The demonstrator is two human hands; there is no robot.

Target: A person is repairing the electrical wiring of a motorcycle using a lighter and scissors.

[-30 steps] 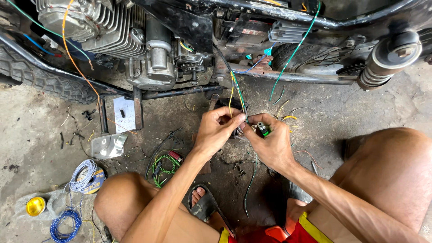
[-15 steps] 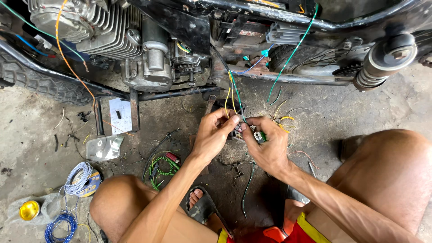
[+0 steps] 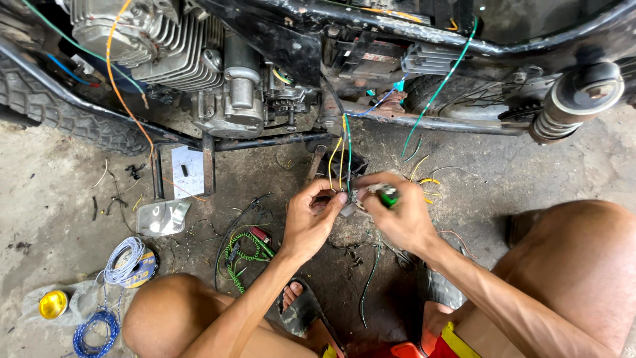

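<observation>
My left hand (image 3: 317, 217) and my right hand (image 3: 397, 213) meet at the middle of the view, just above the concrete floor. Both pinch a small bundle of thin wires (image 3: 343, 154), yellow, green and dark, that hangs down from the motorcycle frame (image 3: 424, 40). My right hand also grips a small green-handled tool (image 3: 389, 195). A pale connector or wire end (image 3: 350, 208) sits between the fingertips of the two hands. The wire ends themselves are partly hidden by my fingers.
The motorcycle engine (image 3: 165, 46) and a rear shock absorber (image 3: 573, 99) hang above. A tyre (image 3: 59, 116) lies at the left. On the floor lie a green wire coil (image 3: 240, 255), a white wire spool (image 3: 129, 262), a blue wire coil (image 3: 93, 330), yellow tape (image 3: 53, 303) and a metal plate (image 3: 162, 217).
The view has shifted slightly; both hands stay together on the wires, a little lower in the picture than before. Their hold looks unchanged.
</observation>
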